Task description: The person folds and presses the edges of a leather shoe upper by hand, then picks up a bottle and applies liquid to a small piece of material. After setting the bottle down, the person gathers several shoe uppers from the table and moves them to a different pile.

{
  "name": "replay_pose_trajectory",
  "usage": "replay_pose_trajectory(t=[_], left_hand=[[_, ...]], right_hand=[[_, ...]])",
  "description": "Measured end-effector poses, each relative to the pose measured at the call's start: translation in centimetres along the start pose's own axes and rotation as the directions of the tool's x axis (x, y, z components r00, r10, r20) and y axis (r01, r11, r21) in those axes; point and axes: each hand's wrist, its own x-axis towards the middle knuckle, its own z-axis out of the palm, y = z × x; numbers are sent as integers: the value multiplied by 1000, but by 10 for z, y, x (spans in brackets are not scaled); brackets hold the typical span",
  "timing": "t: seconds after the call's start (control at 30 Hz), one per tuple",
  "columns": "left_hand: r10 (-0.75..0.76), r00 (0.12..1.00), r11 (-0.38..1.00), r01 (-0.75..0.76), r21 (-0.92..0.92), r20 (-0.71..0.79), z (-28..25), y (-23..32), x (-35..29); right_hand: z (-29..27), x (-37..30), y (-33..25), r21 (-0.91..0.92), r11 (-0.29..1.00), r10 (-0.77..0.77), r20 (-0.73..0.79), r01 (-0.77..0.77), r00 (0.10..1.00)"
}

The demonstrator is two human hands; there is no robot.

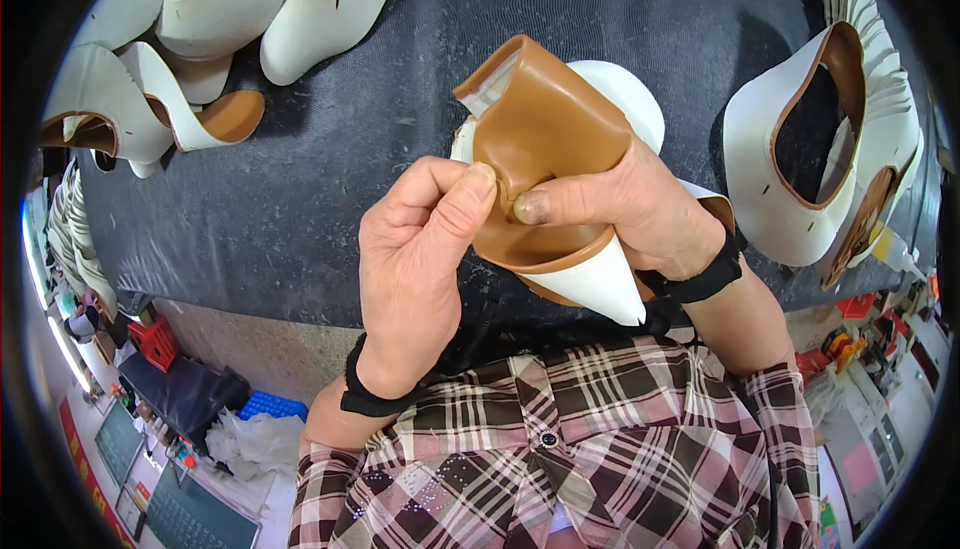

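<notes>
A shoe upper (565, 114) with brown smooth lining and white outer material is held up in front of me, the lining folded outward. My right hand (655, 214) grips it from the right, its thumb pressing into a crease in the brown lining and the other fingers hidden behind. My left hand (415, 264) is closed in a pinch at the lining's left edge, thumb tip against index finger, beside the right thumb. Whatever lies between those left fingertips is too small to make out. A white pointed flap of the upper hangs below my right hand.
The dark work table (300, 199) spreads beneath. White shoe uppers with brown lining (225, 9) lie at the far left. On the right stands another upper (745, 149) beside a stacked row of white uppers (885, 79). A small bottle (895, 252) is at the right edge.
</notes>
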Motion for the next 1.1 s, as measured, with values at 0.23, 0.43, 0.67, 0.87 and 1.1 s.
replay_pose_trajectory(t=[0.23,0.43,0.67,0.87,1.1], left_hand=[[89,996,991,-89,103,4,-9,-7,-4],[-5,1000,1000,4,24,15,-12,-2,-5],[81,995,992,-76,99,-50,-9,-6,-6],[175,976,981,-161,109,-133,-6,-9,-10],[173,971,985,-171,27,-165,1,-10,-14]], right_hand=[[4,-3,6,4,1000,-17,-40,17,999],[10,-4,4,-137,987,-89,-65,79,994],[18,0,4,-277,952,-169,-128,128,977],[13,9,6,-276,954,-140,-67,116,988],[6,12,-2,-375,910,-165,58,175,985]])
